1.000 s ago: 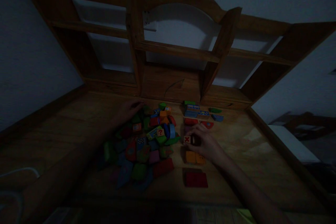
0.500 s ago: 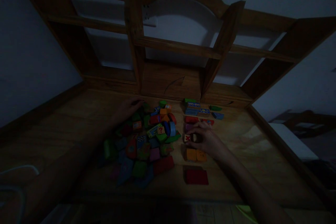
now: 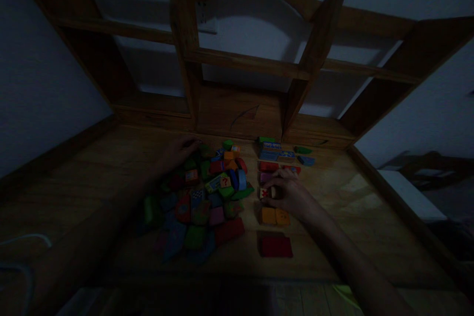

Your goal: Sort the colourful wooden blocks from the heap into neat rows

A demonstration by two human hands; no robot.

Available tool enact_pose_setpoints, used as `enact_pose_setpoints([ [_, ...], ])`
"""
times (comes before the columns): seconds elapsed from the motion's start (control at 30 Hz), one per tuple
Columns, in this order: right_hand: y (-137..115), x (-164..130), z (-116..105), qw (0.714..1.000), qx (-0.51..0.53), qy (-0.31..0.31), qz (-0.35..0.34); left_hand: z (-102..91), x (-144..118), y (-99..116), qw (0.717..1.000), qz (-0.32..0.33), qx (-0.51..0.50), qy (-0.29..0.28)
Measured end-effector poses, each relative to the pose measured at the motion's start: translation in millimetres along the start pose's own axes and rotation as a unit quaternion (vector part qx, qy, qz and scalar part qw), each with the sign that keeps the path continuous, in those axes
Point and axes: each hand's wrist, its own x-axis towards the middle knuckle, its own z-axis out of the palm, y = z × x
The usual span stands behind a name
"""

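The light is dim. Between the thumb and fingers of my right hand (image 3: 292,195) is a pale block with a red X (image 3: 265,193), low over the wooden desk (image 3: 333,217). Beyond it lie a purple block (image 3: 265,177) and a red block (image 3: 268,167); nearer me are two orange blocks (image 3: 275,216). My left hand (image 3: 181,149) rests at the back left of a heap of mixed blocks (image 3: 217,215), beside a dark green block (image 3: 206,150). Its fingers look loosely bent and apart, with nothing visible in them.
A dark red block (image 3: 276,247) lies close to the front edge. Blue patterned blocks (image 3: 272,150) and a green block (image 3: 302,149) sit at the back right. A wooden shelf unit (image 3: 240,98) stands along the back. A white cable (image 3: 27,239) shows at left.
The view has shifted slightly. Both hands stay in nearly the same places, and my right hand keeps its pinch on the red X block.
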Motion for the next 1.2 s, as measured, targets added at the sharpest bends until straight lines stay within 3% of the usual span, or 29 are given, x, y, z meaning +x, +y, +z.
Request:
enact_pose_setpoints([
  [0.33, -1.4, 1.5, -3.0, 1.0, 0.016, -0.011, -0.008, -0.5, 0.5, 3.2, 1.0, 0.011, -0.001, 0.009],
  [0.47, -7.2, 1.1, -12.2, 0.995, 0.097, -0.013, 0.0, -0.1, 0.7, 2.5, 1.0, 0.015, -0.009, 0.005],
  [0.57, -16.2, 1.5, -22.5, 0.988, 0.154, 0.02, 0.01, -1.9, 1.5, 2.1, 0.999, 0.028, -0.005, 0.018],
  [0.7, -22.7, 3.0, -29.7, 0.983, 0.145, 0.112, 0.025, -8.7, -5.1, 20.1, 0.991, 0.13, 0.022, 0.034],
  [0.77, -20.6, 3.9, -29.4, 0.979, 0.136, 0.15, 0.029, -9.9, -14.7, 37.7, 0.981, 0.189, 0.035, 0.002],
  [0.87, -14.3, 5.0, -27.0, 0.974, 0.132, 0.177, 0.041, -4.0, -32.8, 62.4, 0.956, 0.267, 0.053, -0.105],
  [0.97, -8.9, 6.0, -25.1, 0.971, 0.128, 0.194, 0.056, 6.2, -45.3, 73.9, 0.928, 0.327, 0.074, -0.16],
  [1.2, -1.8, 7.7, -20.6, 0.967, 0.127, 0.206, 0.077, 12.8, -47.9, 77.5, 0.923, 0.32, 0.115, -0.182],
])
